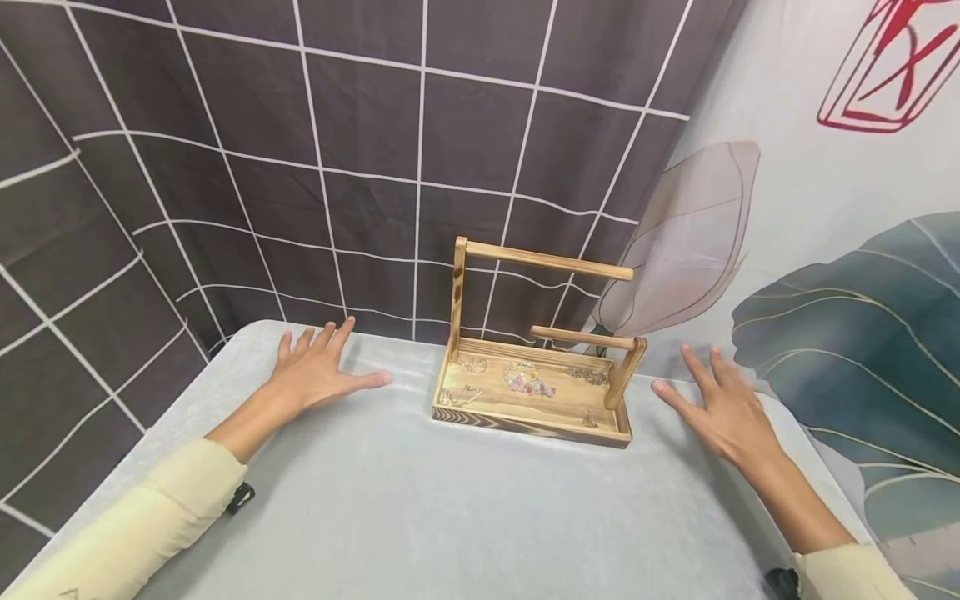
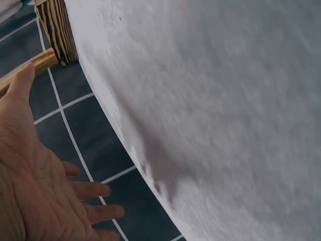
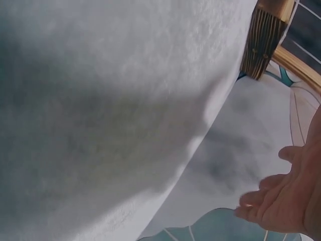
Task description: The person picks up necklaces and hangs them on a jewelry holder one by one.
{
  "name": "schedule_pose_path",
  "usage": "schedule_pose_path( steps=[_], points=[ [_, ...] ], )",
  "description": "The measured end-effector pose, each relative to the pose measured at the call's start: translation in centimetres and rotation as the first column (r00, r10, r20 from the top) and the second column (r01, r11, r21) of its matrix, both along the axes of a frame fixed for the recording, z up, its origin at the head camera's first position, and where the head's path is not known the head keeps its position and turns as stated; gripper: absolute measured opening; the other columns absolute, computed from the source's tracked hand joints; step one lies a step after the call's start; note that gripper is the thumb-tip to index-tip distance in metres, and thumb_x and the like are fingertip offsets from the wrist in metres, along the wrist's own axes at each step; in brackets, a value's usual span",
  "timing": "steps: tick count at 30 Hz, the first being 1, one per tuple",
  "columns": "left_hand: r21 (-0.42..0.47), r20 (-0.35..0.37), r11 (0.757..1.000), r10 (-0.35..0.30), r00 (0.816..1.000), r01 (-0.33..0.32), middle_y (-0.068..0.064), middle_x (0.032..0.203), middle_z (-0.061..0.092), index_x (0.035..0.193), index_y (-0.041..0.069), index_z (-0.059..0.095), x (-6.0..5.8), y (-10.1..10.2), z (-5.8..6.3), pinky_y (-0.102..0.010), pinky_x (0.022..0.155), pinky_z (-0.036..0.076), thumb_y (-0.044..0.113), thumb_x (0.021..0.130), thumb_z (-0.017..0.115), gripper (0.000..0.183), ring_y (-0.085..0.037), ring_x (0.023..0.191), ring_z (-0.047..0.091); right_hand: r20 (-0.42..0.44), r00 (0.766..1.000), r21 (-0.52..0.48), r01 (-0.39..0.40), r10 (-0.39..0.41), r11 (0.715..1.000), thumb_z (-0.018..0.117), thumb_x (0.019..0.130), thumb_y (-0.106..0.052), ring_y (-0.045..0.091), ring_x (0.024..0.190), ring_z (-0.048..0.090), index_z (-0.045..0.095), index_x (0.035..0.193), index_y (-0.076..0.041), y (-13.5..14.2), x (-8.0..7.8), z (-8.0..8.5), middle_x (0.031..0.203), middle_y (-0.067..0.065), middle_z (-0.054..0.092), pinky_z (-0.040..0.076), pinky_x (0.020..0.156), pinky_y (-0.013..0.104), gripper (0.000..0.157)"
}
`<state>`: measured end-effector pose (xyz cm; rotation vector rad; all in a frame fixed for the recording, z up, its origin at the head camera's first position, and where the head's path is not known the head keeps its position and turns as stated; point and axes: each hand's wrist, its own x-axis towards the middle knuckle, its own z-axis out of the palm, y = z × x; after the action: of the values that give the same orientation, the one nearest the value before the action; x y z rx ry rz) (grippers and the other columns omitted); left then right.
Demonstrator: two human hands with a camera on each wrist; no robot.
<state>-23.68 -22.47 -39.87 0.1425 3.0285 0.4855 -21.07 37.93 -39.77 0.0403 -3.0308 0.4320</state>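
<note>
A wooden jewelry stand (image 1: 517, 411) with a shallow tray and two horizontal bars stands near the far edge of the table. In its tray lie a pink-beaded bracelet (image 1: 529, 381), a dark chain (image 1: 587, 375) and several thin gold-coloured pieces (image 1: 459, 396). To the left of the stand, my left hand (image 1: 313, 375) is spread with its thumb pointing toward it. My right hand (image 1: 727, 412) is on the other side, fingers extended and apart from the stand. Both hands hold nothing; each wrist view shows a bare palm beside a striped wooden end of the stand (image 2: 56, 32).
A pale grey cloth (image 1: 450, 508) covers the table. Behind it hangs a dark curtain (image 1: 367, 208) with a white grid, meeting a light leaf-patterned curtain (image 1: 795, 225) at the right. Dark bands (image 1: 241, 497) sit at the wrists.
</note>
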Motion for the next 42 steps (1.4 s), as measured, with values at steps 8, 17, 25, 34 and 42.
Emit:
schedule_pose_path(
  steps=[8, 17, 25, 34, 42],
  points=[
    [0.028, 0.068, 0.999, -0.029, 0.997, 0.027, -0.035, 0.178, 0.036, 0.180, 0.009, 0.023, -0.1, 1.5, 0.0, -0.084, 0.128, 0.039, 0.098, 0.089, 0.057, 0.132, -0.065, 0.158, 0.041, 0.026, 0.999, -0.037, -0.023, 0.024, 0.999, 0.043, 0.113, -0.073, 0.069, 0.154, 0.038, 0.032, 0.177, -0.007, -1.4, 0.4, -0.5, 0.174, 0.040, 0.036, 0.041, 0.113, 0.094, 0.092],
    [0.061, -0.027, 0.990, -0.125, 0.992, 0.126, -0.031, 0.161, 0.060, 0.168, 0.001, 0.048, -0.9, 4.5, -0.4, -0.074, 0.114, 0.059, 0.090, 0.093, 0.063, 0.117, -0.052, 0.147, 0.061, 0.018, 1.000, -0.050, -0.013, 0.014, 0.999, 0.043, 0.113, -0.074, 0.062, 0.150, 0.049, 0.049, 0.167, -0.006, -2.2, 1.2, -0.6, 0.166, 0.036, 0.051, 0.049, 0.108, 0.088, 0.087],
    [0.065, -0.004, 0.986, -0.154, 0.988, 0.154, -0.032, 0.159, 0.062, 0.163, -0.001, 0.055, -1.0, 6.1, -0.8, -0.073, 0.116, 0.058, 0.086, 0.094, 0.065, 0.111, -0.053, 0.145, 0.062, 0.010, 0.999, -0.059, -0.041, 0.042, 0.997, 0.050, 0.111, -0.074, 0.043, 0.118, 0.077, 0.076, 0.136, -0.008, -3.8, 1.7, -0.2, 0.131, 0.022, 0.080, 0.064, 0.083, 0.067, 0.075],
    [0.066, 0.000, 0.981, -0.184, 0.983, 0.184, -0.031, 0.156, 0.064, 0.164, 0.001, 0.054, -0.9, 7.9, -1.0, -0.074, 0.117, 0.058, 0.086, 0.093, 0.067, 0.112, -0.056, 0.143, 0.062, -0.043, 0.993, -0.049, -0.112, 0.110, 0.992, 0.060, 0.110, -0.069, 0.030, 0.102, 0.079, 0.085, 0.106, -0.017, -6.2, 1.8, 0.5, 0.106, 0.006, 0.085, 0.066, 0.079, 0.056, 0.058],
    [0.050, 0.031, 0.977, -0.209, 0.977, 0.207, -0.032, 0.160, 0.061, 0.170, 0.000, 0.045, -0.6, 9.4, -1.7, -0.074, 0.121, 0.054, 0.088, 0.094, 0.065, 0.118, -0.056, 0.145, 0.058, -0.105, 0.975, -0.070, -0.204, 0.196, 0.976, 0.068, 0.110, -0.056, 0.023, 0.095, 0.080, 0.088, 0.103, -0.022, -8.0, 2.1, 0.4, 0.101, -0.001, 0.086, 0.067, 0.075, 0.052, 0.040]
  ],
)
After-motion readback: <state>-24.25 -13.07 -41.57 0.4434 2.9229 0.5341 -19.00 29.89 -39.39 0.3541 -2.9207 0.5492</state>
